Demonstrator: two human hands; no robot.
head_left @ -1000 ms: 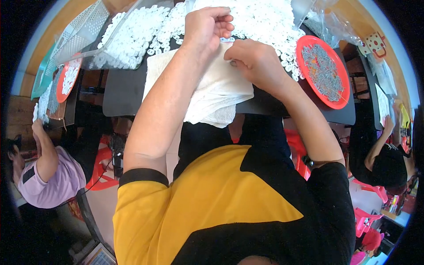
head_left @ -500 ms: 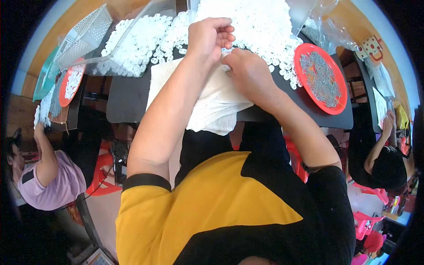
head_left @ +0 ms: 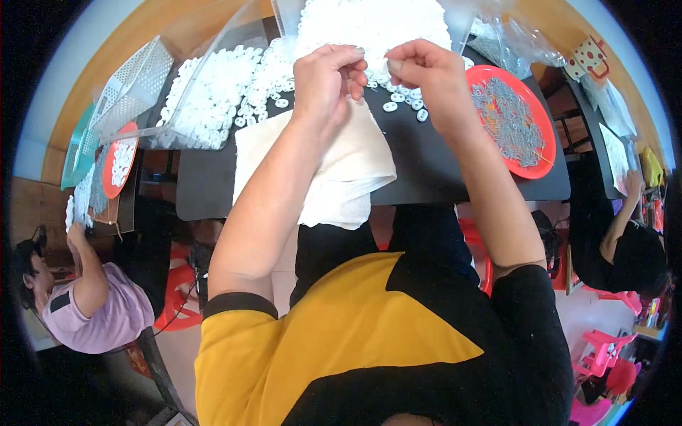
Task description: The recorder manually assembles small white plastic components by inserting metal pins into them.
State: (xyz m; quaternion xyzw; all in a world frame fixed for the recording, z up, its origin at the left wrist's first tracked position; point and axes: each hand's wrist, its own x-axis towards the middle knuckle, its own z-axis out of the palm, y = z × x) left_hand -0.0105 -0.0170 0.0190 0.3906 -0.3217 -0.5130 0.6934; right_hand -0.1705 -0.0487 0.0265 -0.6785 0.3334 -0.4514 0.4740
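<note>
My left hand (head_left: pixel 323 82) is above the far edge of a folded cream cloth (head_left: pixel 348 160), its fingers curled and thumb pressed to the forefinger. Across a small gap to its right, my right hand (head_left: pixel 437 82) has thumb and forefinger brought together in a pinch. Whatever either pinch holds is too small to make out. Just beyond both hands lies a large heap of small white oval pieces (head_left: pixel 376 28), with a few loose ones (head_left: pixel 390 107) on the dark table (head_left: pixel 433 167). To the right, a red plate (head_left: pixel 549 135) carries many small grey metal pieces (head_left: pixel 508 117).
A clear plastic bin (head_left: pixel 142 132) of white pieces stands left, near a white perforated basket (head_left: pixel 135 78). Clear bags (head_left: pixel 522 46) lie at the far right. One person (head_left: pixel 99 302) sits left with white pieces; another person (head_left: pixel 632 252) works at the right.
My hands, close together over the cloth before, have moved apart. The right one has gone up and right toward the red plate, uncovering more of the cloth and table; the left has shifted slightly.
</note>
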